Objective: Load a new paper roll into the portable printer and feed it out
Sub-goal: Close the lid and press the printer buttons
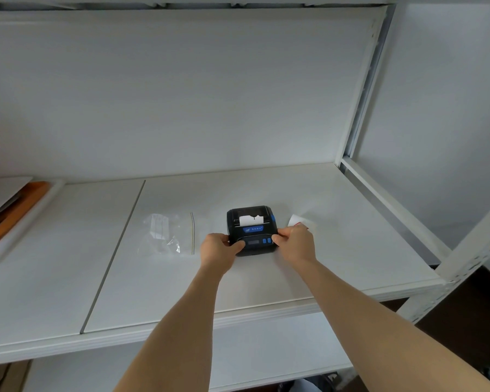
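right now the portable printer (pixel 251 230) sits flat on the white shelf (pixel 337 222), and everything else is placed around it. it is a black unit with blue buttons and a blue badge on its front panel, and a short white tongue of paper (pixel 251 220) sticks up out of the slot on its top, its free edge a little ragged.

both hands are on the printer. the left hand (pixel 217 250) grips the printer's near left corner, fingers curled round the side and the thumb lying across the front panel beside the small display. the right hand (pixel 294 243) grips the near right corner, fingers bent at the side edge and the thumb tip touching the front just beside the blue buttons. both forearms reach in from the near side of the shelf.

just right of the printer, partly behind the right hand, lies a small white scrap of paper (pixel 294 220) with a touch of red at its edge. well to the printer's left lies a clear zip bag (pixel 167 234), crumpled, with a white label showing through it. far off to the left of the printer, at the shelf's end, an orange-edged flat item (pixel 14 210) leans in a white tray (pixel 37 209); what it is cannot be told.
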